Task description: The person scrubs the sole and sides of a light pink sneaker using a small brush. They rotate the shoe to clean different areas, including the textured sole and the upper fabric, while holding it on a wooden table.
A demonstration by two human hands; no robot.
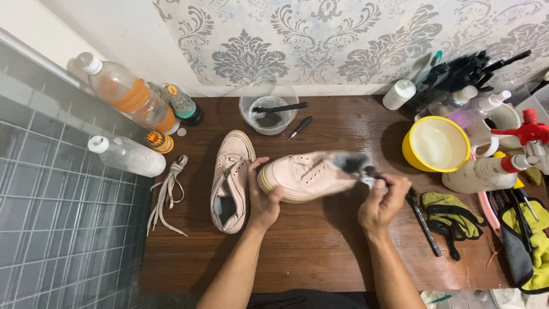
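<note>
Pale pink laceless shoe (306,174) lies sideways, sole edge yellowish.

Pink shoe (309,174): motion-blurred; heel end dark and indistinct, toe partly covered by left hand (264,197).
Right hand (382,203): fingers closed round a small blurred item, kind unreadable.
Second pink shoe (230,180): 1 side hidden behind the left hand.
Black-handled tool (424,223): upper end hidden under the right hand.
Clear tub (269,111): contents murky.
Yellow-green cloths (529,246): cut by right edge.
Black tools (466,71) at back: tangled, count unclear.
Both forearms: cut by bottom edge.
</note>
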